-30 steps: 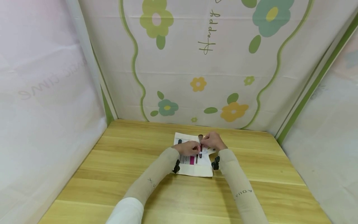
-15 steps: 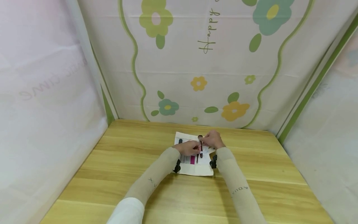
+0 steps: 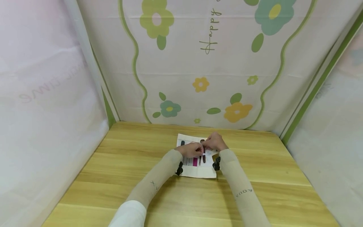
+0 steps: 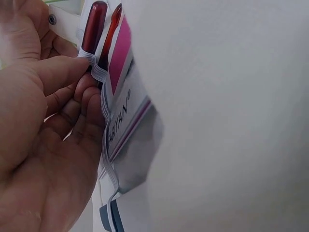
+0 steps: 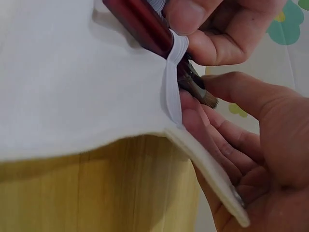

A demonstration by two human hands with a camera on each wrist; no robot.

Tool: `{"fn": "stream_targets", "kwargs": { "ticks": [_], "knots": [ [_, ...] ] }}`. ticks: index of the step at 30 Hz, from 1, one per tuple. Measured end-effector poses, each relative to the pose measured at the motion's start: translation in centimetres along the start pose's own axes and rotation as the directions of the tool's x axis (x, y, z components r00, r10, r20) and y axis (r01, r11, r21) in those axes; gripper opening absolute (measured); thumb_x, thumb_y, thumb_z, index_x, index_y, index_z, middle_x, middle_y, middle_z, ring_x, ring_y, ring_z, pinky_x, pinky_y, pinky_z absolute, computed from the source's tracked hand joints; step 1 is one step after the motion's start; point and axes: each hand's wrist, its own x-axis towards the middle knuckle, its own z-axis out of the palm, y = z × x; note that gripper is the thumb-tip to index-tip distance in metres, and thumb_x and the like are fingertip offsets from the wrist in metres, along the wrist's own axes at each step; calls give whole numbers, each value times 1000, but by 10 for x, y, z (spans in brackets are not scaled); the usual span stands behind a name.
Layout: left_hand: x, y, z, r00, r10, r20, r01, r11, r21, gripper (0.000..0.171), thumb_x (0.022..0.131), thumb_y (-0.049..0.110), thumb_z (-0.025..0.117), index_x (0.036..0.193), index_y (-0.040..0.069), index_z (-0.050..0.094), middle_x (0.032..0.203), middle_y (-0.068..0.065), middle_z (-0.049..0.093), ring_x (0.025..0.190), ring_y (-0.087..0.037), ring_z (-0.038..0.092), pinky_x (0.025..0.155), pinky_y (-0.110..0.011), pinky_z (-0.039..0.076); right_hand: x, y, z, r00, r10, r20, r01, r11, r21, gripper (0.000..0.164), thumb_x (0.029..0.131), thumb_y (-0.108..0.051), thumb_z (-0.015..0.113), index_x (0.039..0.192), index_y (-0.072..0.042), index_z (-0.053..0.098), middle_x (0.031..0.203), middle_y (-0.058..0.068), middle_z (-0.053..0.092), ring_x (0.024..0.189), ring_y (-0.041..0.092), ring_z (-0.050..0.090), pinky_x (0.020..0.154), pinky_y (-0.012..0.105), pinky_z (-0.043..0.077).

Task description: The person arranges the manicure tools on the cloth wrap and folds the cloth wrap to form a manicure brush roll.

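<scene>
A makeup brush (image 5: 145, 29) with a glossy dark red handle runs through a white elastic band (image 5: 173, 79) on a cream fabric roll (image 3: 198, 172). My right hand (image 3: 214, 142) pinches the brush near its bristle end, thumb on the ferrule in the right wrist view. My left hand (image 3: 193, 150) pinches the elastic beside the handle; in the left wrist view its fingertips (image 4: 79, 67) lie against the band. Next to the brush, a slimmer red-brown handle (image 4: 112, 31) also sits under the elastic. Its other end is hidden by my left hand.
A printed card (image 4: 128, 108) with a magenta stripe lies under the elastic. Farther left is a dark flat piece (image 3: 182, 143). A snap-button tab (image 5: 212, 179) sticks out from the roll's right side. Wooden table (image 3: 127, 176) surrounds it, with fabric walls (image 3: 170, 63) at back and sides.
The brush has slid toward me through the elastic, so its head now sits lower, close to my fingers. My right hand has shifted slightly with it. My left hand has stayed in place.
</scene>
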Motion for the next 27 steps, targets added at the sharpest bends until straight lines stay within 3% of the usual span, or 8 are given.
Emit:
{"fn": "stream_targets", "kwargs": {
  "ticks": [5, 10, 16, 27],
  "knots": [
    [-2, 1, -1, 1000, 1, -3, -1, 1000, 7, 16, 112, 15, 49, 112, 10, 64, 102, 1, 62, 82, -7, 53, 78, -22, 45, -1, -1, -3, 1000, -5, 20, 6, 1000, -28, 20, 91, -17, 76, 77, -4, 82, 69, 9, 76, 54, 16, 65, 51, 28, 50],
    [-1, 0, 1, 1000, -4, -9, 4, 1000, 9, 15, 111, 16, 51, 110, 11, 64, 102, 2, 61, 83, -6, 54, 78, -22, 45, 0, -2, -1, 999, -19, -29, 18, 998, -59, 27, 92, -25, 80, 78, -2, 82, 68, 10, 75, 49, 12, 57, 48, 26, 45],
    [1, -2, 4, 1000, -1, 0, 1, 1000, 0, 15, 112, 17, 48, 109, 13, 62, 100, 3, 61, 80, -6, 53, 74, -21, 45, 1, 0, 3, 996, -55, -74, 51, 997, -57, 21, 90, -22, 85, 84, -2, 83, 76, 10, 79, 60, 15, 67, 55, 25, 50],
    [2, -3, 3, 1000, -6, -2, 6, 1000, -2, 14, 112, 17, 50, 108, 14, 63, 100, 4, 61, 81, -6, 54, 77, -21, 45, 4, 4, 0, 999, -38, -12, 38, 999, -31, 16, 89, -19, 84, 82, -5, 84, 75, 10, 78, 53, 13, 62, 49, 26, 46]
  ]
}}
